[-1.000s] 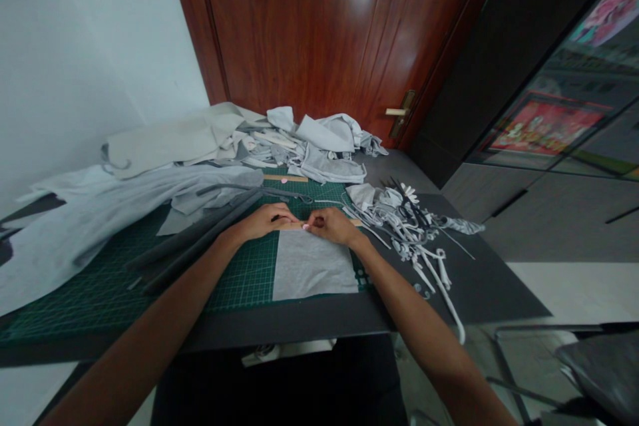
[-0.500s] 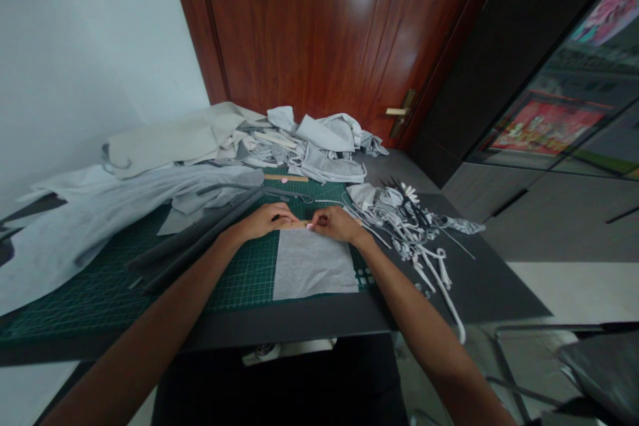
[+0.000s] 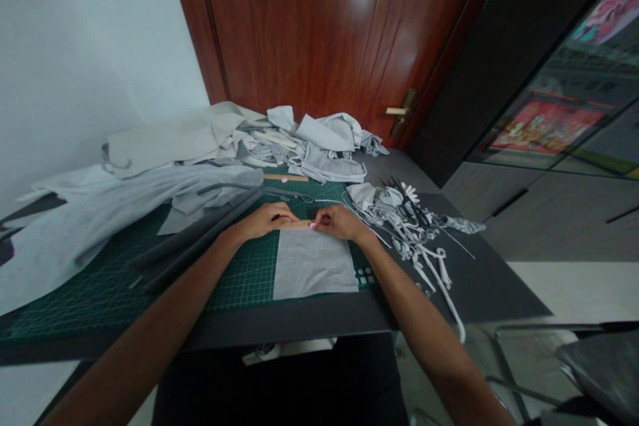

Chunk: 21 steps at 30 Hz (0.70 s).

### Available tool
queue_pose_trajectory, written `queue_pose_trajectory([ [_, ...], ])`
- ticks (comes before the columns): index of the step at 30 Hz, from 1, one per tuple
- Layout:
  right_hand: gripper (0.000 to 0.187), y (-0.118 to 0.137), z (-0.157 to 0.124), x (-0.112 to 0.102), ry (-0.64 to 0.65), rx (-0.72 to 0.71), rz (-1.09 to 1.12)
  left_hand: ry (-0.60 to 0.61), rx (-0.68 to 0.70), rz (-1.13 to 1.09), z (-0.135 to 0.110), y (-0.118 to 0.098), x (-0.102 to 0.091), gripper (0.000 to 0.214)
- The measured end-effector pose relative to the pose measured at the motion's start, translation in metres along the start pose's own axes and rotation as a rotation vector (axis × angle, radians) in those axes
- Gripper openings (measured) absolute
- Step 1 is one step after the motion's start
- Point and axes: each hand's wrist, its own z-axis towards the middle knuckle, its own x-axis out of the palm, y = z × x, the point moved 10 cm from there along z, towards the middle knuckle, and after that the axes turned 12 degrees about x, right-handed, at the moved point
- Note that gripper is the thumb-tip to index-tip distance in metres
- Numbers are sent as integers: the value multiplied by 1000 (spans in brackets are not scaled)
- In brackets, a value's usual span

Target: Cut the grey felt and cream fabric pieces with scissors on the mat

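Note:
A grey rectangle of fabric (image 3: 315, 263) lies on the green cutting mat (image 3: 249, 279) in front of me. Across its far edge rests a wooden ruler (image 3: 295, 224). My left hand (image 3: 268, 219) has its fingers and thumb closed at the ruler's left part, holding it down. My right hand (image 3: 339, 221) is pinched around a small pink piece of tailor's chalk (image 3: 313, 225) at the ruler's near edge. The right part of the ruler is hidden behind this hand.
A second wooden ruler (image 3: 294, 178) with a pink piece on it lies farther back. Dark grey fabric strips (image 3: 194, 236) and pale cloth (image 3: 124, 206) spread left. A heap of scraps and cords (image 3: 399, 213) sits right, and a fabric pile (image 3: 324, 136) lies by the door.
My right hand has shifted slightly to the right along the ruler with the pink chalk. My left hand, the ruler and the fabric have stayed in place.

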Motion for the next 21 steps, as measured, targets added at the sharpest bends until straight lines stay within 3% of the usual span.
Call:
queue_pose_trajectory([
  [21, 16, -8, -1, -5, 40, 38, -38, -1, -4, 17, -1, 0, 0, 32],
])
